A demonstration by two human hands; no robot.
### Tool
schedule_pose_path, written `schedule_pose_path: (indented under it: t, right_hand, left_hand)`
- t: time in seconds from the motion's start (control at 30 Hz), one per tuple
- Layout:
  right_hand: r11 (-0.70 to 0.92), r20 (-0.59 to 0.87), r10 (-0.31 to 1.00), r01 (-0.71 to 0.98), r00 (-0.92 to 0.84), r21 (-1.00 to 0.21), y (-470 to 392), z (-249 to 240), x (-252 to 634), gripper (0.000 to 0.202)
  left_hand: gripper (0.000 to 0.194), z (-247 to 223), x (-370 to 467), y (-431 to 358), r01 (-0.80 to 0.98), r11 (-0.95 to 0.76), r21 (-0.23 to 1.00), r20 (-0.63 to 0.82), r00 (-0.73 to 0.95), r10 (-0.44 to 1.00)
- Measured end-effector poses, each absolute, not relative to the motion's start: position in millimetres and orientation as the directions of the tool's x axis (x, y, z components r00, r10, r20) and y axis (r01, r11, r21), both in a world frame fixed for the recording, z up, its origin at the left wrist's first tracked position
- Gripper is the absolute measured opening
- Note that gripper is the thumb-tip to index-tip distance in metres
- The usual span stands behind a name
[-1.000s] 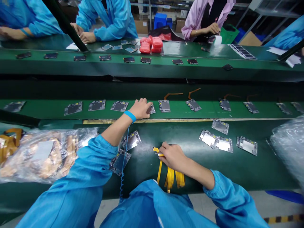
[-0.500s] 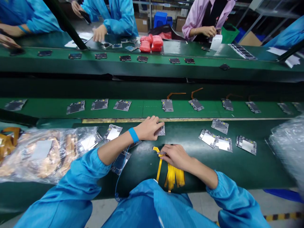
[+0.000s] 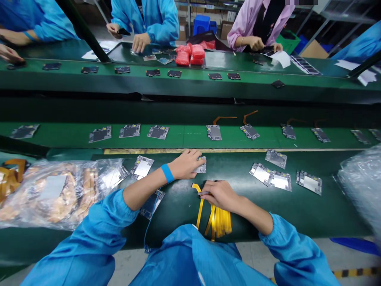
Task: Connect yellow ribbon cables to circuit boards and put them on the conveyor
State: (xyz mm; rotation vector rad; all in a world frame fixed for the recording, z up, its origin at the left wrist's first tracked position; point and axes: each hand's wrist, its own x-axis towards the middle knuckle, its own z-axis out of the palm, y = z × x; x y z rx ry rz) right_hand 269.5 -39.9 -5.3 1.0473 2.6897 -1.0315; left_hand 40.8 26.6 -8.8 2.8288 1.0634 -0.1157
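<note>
My left hand (image 3: 187, 164), with a blue band at the wrist, has its fingers closed on a small circuit board (image 3: 202, 165) near the bench's back edge. To its right and nearer me, my right hand (image 3: 218, 194) pinches a yellow flex strip (image 3: 200, 212) together with a thin grey tool (image 3: 204, 193). Under and beside that hand lies a bundle of yellow strips (image 3: 223, 223). Left of my left wrist is a board with a white patch (image 3: 143, 167), and a dark blue board (image 3: 151, 203) lies lower down.
Several boards (image 3: 279, 180) lie on the right of the bench. A plastic bag of orange parts (image 3: 53, 194) fills the left, and bubble wrap (image 3: 361, 178) the right edge. Beyond, a green belt (image 3: 184, 137) carries boards. Other people's hands work at the far bench (image 3: 220, 59).
My left hand has shifted slightly down with the board, and more of it shows. My right hand has barely moved. Boards on the near belt moved right, those on the far belt left.
</note>
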Motion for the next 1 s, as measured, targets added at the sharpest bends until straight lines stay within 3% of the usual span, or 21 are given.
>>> schedule_pose_path:
  t: [0.2, 0.3, 0.47, 0.7, 0.83, 1.0]
  right_hand:
    - [0.364, -0.202, 0.638, 0.522, -0.743, -0.771, -38, -4, 280, 0.015]
    - [0.267, -0.205, 0.695, 0.513, -0.689, -0.816, -36, -9, 285, 0.017]
    - [0.095, -0.289, 0.721, 0.503, -0.63, -0.859, -33, -16, 292, 0.023]
    - [0.107, -0.213, 0.684, 0.384, -0.698, -0.917, -25, -10, 300, 0.027]
    - [0.025, -0.297, 0.709, 0.443, -0.64, -0.896, -14, -14, 296, 0.035]
    - [0.12, -0.228, 0.812, 0.536, -0.537, -0.836, 13, -28, 285, 0.033]
  left_hand:
    - [0.045, -5, 47, 31, 0.578, -0.811, 0.091, -0.117, 0.815, 0.567]
    - [0.035, -5, 50, 32, 0.566, -0.822, 0.071, -0.14, 0.821, 0.553]
    - [0.036, -8, 52, 35, 0.567, -0.82, 0.079, -0.12, 0.822, 0.557]
    - [0.027, -9, 48, 39, 0.546, -0.828, 0.13, -0.112, 0.838, 0.535]
    - [0.031, -12, 42, 33, 0.6, -0.79, 0.127, -0.083, 0.8, 0.594]
    - [0.03, -11, 37, 22, 0.67, -0.738, 0.076, -0.089, 0.742, 0.664]
